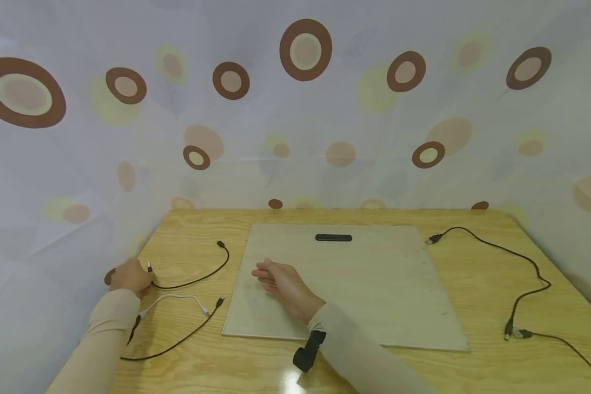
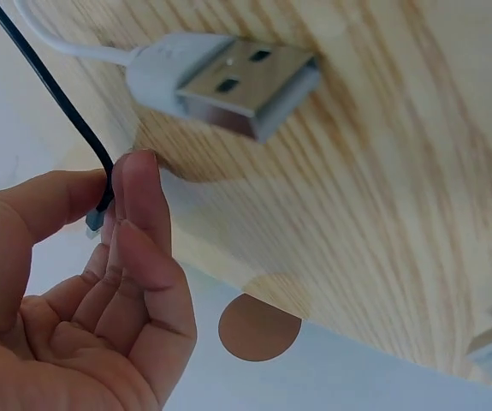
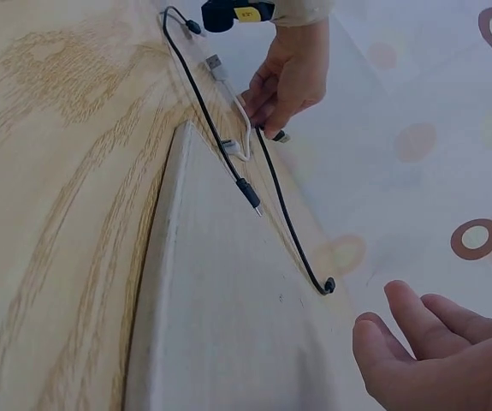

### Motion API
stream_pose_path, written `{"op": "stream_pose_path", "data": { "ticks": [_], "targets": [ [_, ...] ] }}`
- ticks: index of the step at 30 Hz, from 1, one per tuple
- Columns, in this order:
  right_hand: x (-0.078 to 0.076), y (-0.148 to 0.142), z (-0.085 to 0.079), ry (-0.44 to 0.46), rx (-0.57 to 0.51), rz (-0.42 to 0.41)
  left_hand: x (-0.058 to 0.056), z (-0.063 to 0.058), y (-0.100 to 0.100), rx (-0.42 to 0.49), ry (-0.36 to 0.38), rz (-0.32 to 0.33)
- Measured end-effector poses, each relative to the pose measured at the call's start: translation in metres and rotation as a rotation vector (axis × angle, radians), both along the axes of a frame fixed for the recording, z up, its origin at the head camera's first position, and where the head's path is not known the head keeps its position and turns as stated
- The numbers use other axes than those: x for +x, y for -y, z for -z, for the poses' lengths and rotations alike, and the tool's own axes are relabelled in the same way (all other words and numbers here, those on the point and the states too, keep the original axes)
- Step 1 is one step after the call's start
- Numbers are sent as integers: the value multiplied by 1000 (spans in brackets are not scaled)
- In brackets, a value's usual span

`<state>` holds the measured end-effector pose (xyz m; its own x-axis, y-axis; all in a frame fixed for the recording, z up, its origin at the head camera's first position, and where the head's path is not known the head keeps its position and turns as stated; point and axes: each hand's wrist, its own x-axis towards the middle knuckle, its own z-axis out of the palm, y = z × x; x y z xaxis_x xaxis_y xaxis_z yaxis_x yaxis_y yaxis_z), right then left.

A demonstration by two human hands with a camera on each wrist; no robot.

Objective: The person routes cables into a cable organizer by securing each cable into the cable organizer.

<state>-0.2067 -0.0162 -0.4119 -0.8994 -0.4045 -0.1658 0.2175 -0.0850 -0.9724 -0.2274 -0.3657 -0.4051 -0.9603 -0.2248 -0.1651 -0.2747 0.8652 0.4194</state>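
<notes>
At the table's left edge, my left hand (image 1: pixel 132 275) pinches a black USB cable (image 1: pixel 192 284) near one plug. The left wrist view shows the cable (image 2: pixel 62 98) between thumb and fingertips, its tip poking out below. That cable curves right to its other plug (image 1: pixel 220 244). Just nearer lies a white USB cable (image 1: pixel 177 296); its metal-ended plug (image 2: pixel 181 77) looms close in the left wrist view. Another black cable (image 1: pixel 174 343) lies below it. My right hand (image 1: pixel 287 287) hovers over the left part of a pale board (image 1: pixel 364 290), fingers extended, holding nothing.
A small black bar (image 1: pixel 333 238) lies at the board's far edge. To the right, a long black USB cable (image 1: pixel 522 255) winds across the wooden table, with another black cable (image 1: pixel 566 340) near the front right. A patterned sheet (image 1: pixel 305 126) stands behind and along both sides.
</notes>
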Motion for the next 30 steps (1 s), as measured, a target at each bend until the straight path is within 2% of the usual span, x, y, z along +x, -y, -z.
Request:
{"op": "stream_pose_path", "data": {
  "ticks": [6, 10, 19, 24, 30],
  "targets": [
    [-1, 1, 2, 0, 0, -2, -6, 1, 6, -18, 22, -13],
    [-2, 2, 5, 3, -16, -22, -6, -2, 6, 28, 58, -40],
    [-2, 2, 8, 25, -49, -41, 0, -12, 1, 349, 109, -103],
    [-3, 3, 9, 46, -57, -33, 4, -18, -4, 441, 72, -61],
    [-4, 2, 7, 61, -61, -46, 6, -25, -8, 468, 13, -11]
  ]
}}
